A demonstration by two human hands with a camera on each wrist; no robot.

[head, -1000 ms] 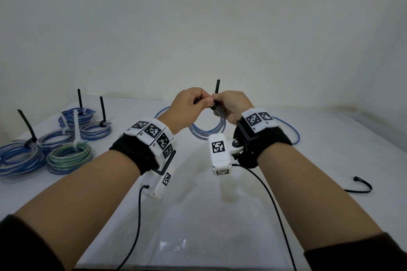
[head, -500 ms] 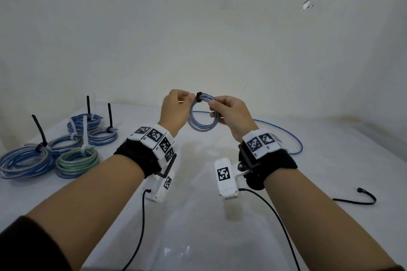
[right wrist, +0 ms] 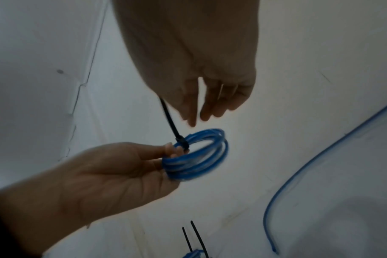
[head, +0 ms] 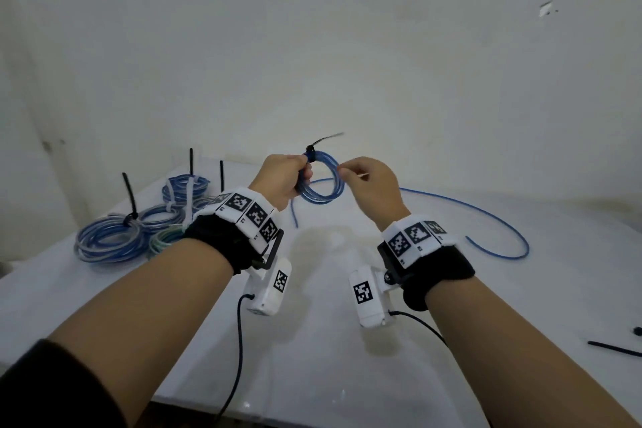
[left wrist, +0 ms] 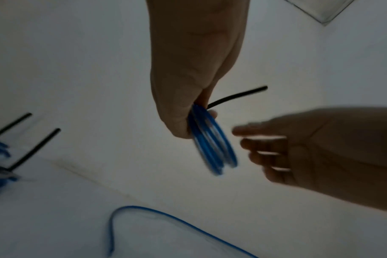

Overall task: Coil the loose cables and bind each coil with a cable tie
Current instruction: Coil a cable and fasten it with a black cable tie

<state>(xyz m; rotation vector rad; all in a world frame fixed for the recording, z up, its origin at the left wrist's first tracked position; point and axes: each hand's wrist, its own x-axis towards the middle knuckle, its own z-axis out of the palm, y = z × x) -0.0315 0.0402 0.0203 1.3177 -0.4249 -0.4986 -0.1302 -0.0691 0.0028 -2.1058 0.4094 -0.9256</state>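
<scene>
left hand (head: 283, 179) gripping tied blue coil (head: 321, 181), right hand (head: 370, 184) loose (just beside)

A white table (head: 521, 288) stands against plain, scuffed off-white walls (head: 312, 45).

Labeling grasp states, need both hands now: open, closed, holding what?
Left hand: grips the blue cable coil beside its black cable tie.
Right hand: open, fingers relaxed, holding nothing, just off the coil.
</scene>
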